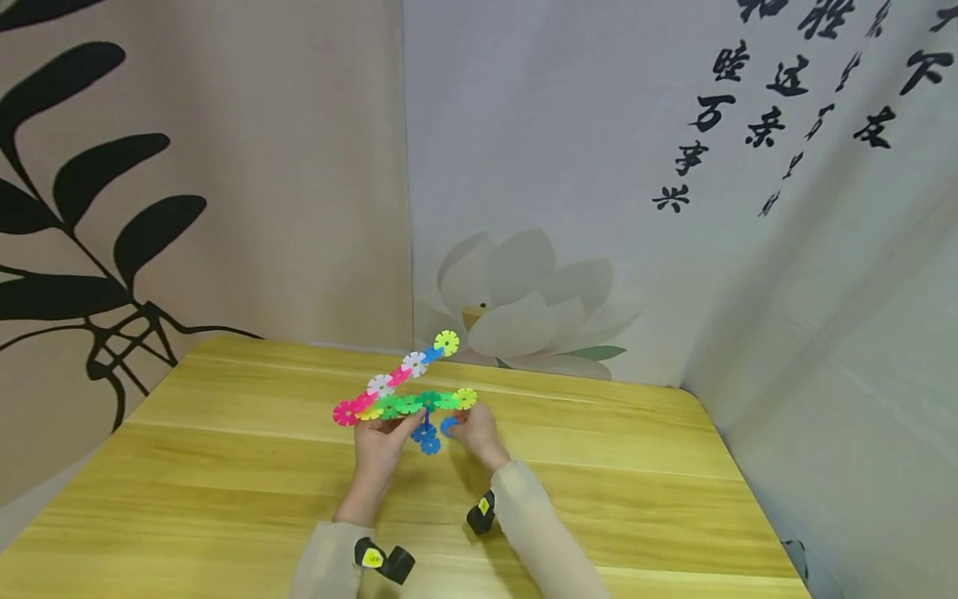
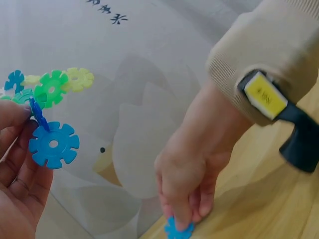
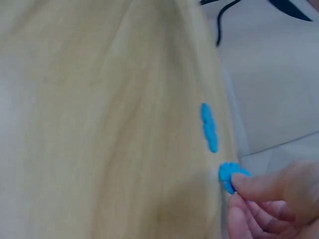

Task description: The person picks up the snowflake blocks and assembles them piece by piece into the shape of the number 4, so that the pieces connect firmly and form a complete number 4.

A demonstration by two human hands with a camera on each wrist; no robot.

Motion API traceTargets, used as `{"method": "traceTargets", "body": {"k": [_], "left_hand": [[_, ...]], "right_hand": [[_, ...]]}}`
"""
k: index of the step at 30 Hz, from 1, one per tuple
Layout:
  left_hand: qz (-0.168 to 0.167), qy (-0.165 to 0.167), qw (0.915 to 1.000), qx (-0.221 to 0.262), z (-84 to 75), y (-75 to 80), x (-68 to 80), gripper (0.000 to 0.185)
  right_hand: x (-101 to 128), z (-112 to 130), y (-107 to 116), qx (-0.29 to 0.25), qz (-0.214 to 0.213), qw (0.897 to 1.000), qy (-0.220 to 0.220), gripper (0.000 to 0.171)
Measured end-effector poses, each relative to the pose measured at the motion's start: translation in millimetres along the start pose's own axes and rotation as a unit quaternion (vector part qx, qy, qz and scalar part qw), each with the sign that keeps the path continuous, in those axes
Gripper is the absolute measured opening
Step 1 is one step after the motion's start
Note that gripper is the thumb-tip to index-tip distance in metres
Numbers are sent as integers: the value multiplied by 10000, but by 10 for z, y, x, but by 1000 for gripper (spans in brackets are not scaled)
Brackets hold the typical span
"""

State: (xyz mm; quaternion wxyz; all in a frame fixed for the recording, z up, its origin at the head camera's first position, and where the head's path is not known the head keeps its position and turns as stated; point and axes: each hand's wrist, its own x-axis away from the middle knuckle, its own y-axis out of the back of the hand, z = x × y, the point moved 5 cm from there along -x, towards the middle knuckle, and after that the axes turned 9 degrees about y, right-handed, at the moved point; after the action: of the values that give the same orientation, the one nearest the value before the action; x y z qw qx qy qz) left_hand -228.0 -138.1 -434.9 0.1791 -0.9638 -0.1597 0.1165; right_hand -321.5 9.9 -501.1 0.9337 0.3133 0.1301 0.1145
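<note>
In the head view my left hand (image 1: 378,453) holds a joined string of notched plastic discs. One arm of it runs from a pink disc (image 1: 346,413) past white discs up to a yellow disc (image 1: 446,343). A second arm of green discs (image 1: 387,406) ends in another yellow disc (image 1: 465,398). Below the green row hangs a blue disc (image 2: 54,144), slotted onto a darker blue one beside the left fingers. My right hand (image 1: 481,434) pinches a loose blue disc (image 3: 229,174) between thumb and fingers, apart from the string.
A wooden table (image 1: 636,474) lies under both hands, with a printed curtain (image 1: 524,166) behind its far edge. Another blue disc piece (image 3: 209,128) appears in the right wrist view; whether it touches the table I cannot tell. Black wrist devices (image 1: 481,512) sit at the cuffs.
</note>
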Motion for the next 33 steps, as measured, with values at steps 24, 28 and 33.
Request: {"method": "traceTargets", "body": {"k": [24, 28, 33], "left_hand": [[-63, -104, 9995, -285, 31, -40, -17, 20], [-28, -171, 9989, -426, 30, -80, -7, 24], [-2, -219, 9979, -609, -43, -143, 40, 25]], "right_hand": [[547, 1031, 1100, -1009, -795, 9862, 1044, 7], [567, 1256, 1125, -889, -976, 9790, 1556, 7], [521, 1362, 1067, -957, -1195, 9693, 1922, 7]]}}
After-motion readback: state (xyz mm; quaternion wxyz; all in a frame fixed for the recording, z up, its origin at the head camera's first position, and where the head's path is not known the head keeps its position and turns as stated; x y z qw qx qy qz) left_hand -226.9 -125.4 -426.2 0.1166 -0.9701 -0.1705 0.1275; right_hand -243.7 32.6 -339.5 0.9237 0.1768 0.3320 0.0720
